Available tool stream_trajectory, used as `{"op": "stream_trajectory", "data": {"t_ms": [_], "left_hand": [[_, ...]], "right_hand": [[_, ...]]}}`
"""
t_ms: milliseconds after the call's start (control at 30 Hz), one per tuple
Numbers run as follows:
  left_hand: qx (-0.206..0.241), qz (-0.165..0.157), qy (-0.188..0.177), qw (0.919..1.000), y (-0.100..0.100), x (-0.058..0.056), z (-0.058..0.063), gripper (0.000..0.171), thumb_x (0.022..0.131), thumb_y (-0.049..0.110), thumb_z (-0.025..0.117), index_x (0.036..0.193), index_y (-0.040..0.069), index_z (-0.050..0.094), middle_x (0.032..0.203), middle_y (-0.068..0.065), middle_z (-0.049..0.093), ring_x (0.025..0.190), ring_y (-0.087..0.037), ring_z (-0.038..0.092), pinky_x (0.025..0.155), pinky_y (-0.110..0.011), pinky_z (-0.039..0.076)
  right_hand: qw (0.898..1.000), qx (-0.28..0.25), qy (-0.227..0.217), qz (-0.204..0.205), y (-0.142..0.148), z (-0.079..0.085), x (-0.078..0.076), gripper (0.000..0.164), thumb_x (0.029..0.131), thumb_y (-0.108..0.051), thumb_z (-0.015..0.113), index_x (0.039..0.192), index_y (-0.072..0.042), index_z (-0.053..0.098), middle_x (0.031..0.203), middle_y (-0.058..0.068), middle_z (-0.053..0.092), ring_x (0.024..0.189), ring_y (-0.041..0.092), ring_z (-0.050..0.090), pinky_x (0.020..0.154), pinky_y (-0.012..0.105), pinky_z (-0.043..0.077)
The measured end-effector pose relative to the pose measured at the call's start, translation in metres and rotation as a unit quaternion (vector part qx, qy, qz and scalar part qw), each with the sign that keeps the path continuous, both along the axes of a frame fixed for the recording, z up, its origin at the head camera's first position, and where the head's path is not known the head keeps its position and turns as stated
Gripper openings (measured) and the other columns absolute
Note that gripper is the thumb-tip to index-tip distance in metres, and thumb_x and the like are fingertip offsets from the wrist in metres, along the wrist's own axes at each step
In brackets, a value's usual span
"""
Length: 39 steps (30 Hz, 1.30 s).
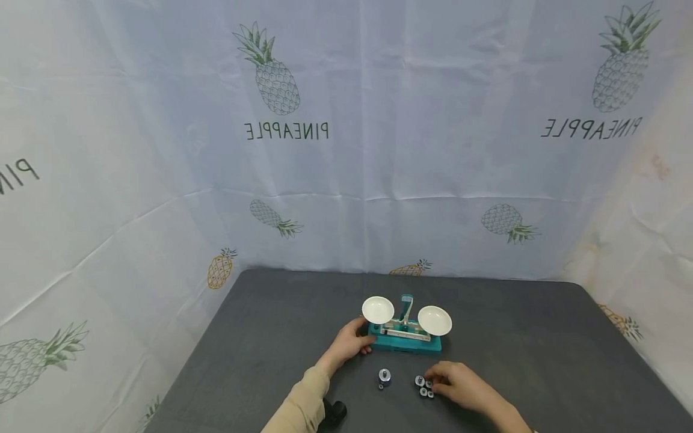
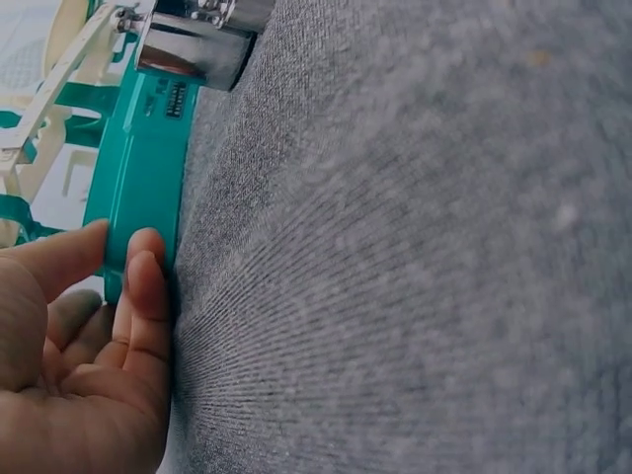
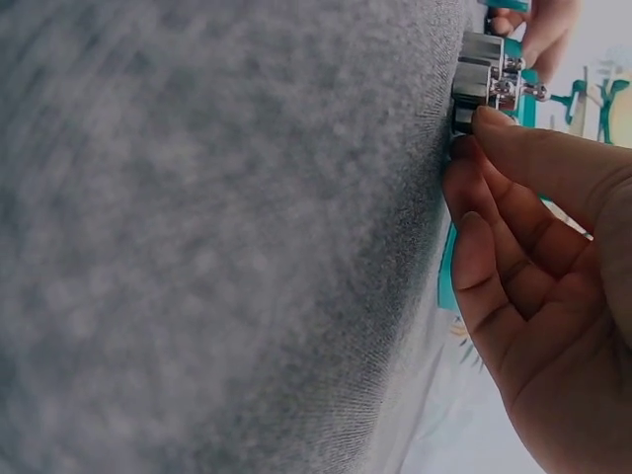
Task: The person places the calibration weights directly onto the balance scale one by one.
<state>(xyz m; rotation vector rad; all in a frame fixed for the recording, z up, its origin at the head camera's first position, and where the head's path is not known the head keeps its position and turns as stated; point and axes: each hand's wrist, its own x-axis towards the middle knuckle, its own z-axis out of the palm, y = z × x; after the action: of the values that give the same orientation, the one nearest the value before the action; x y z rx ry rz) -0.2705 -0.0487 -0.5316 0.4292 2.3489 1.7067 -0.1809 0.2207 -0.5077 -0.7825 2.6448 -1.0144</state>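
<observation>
A teal two-pan balance scale (image 1: 406, 344) with cream pans stands on the dark table, its pans raised on both sides of a central upright. My left hand (image 1: 348, 341) grips the left end of its base, thumb against one face and fingers against another. Several metal weights (image 1: 419, 380) with knobs stand in a cluster in front of the scale. My right hand (image 1: 459, 383) is at that cluster's right side; in the right wrist view its thumb and index finger pinch a metal weight (image 3: 464, 120) at the table surface.
A larger metal weight (image 1: 385, 376) with a tiny weight (image 1: 381, 386) beside it stands between the hands. Near the left forearm lies a black object (image 1: 337, 412), partly hidden by the sleeve. A pineapple-print curtain (image 1: 379, 150) hangs behind the dark grey table (image 1: 281, 337).
</observation>
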Motion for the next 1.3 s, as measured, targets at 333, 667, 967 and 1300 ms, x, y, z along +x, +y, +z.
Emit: {"op": "stream_trajectory", "data": {"t_ms": [333,667,967,1300], "left_hand": [[-0.004,-0.015,-0.015,0.9998,-0.001,-0.003,-0.001,0.058,0.083,0.009,0.066,0.135,-0.002,0.044,0.08,-0.012,0.061,0.054,-0.009,0.057,0.052,-0.026,0.053],[0.003,-0.007,-0.027,0.9996,-0.002,-0.004,-0.001,0.056,0.083,0.009,0.067,0.133,-0.004,0.045,0.078,-0.012,0.062,0.053,-0.008,0.058,0.053,-0.028,0.054],[0.003,-0.001,-0.019,0.9998,-0.001,-0.001,0.002,0.054,0.085,0.006,0.065,0.133,-0.006,0.044,0.079,-0.02,0.063,0.054,-0.009,0.057,0.054,-0.032,0.055],[0.016,-0.003,-0.025,0.9996,-0.002,-0.003,-0.002,0.057,0.083,0.01,0.068,0.134,-0.003,0.045,0.076,-0.021,0.065,0.053,-0.009,0.058,0.053,-0.03,0.054]], "right_hand": [[1.0,0.006,0.014,0.002,-0.001,0.001,0.0,0.013,0.084,-0.012,0.066,0.095,-0.007,0.07,0.08,-0.009,0.062,0.07,-0.007,0.05,0.057,0.019,0.045],[1.0,0.007,0.01,0.0,-0.002,0.002,0.0,0.013,0.084,-0.013,0.065,0.095,-0.007,0.069,0.079,-0.009,0.061,0.069,-0.007,0.048,0.056,0.019,0.044],[1.0,0.017,0.022,0.002,-0.002,0.004,0.0,0.012,0.085,-0.016,0.065,0.095,-0.009,0.069,0.08,-0.009,0.061,0.069,-0.007,0.048,0.056,0.019,0.044],[0.997,0.025,0.067,-0.019,0.001,0.014,0.0,0.011,0.084,-0.015,0.066,0.093,-0.009,0.068,0.081,-0.009,0.062,0.071,-0.006,0.051,0.057,0.02,0.046]]}}
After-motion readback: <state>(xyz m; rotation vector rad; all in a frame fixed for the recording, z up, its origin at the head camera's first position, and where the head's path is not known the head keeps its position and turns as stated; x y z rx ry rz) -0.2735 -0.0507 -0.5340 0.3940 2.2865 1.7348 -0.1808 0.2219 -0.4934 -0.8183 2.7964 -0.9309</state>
